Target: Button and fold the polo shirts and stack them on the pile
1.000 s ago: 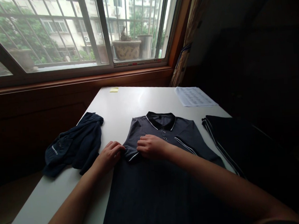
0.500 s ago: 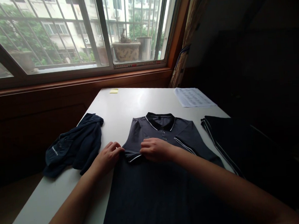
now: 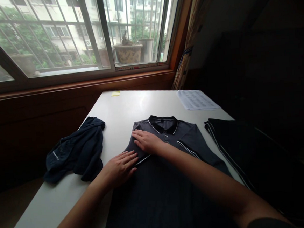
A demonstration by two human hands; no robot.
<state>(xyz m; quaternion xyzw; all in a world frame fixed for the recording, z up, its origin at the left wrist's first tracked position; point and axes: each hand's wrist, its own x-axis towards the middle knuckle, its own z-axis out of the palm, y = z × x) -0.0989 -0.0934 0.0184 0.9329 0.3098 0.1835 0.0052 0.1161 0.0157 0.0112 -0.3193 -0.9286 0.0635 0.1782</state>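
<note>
The shirt [image 3: 170,175] lies face up on the table [image 3: 130,105]. Both the left hand [image 3: 121,167] and right hand [image 3: 147,141] are open, fingers extended, laid over its left-side sleeve, grasping nothing.

Both hands lie palm down, near each other but apart. The left hand [image 3: 121,166] has its fingers extended, slightly spread; the right hand [image 3: 148,141] (the farther forward one) points leftward, its forearm [image 3: 198,171] slanting across.
</note>
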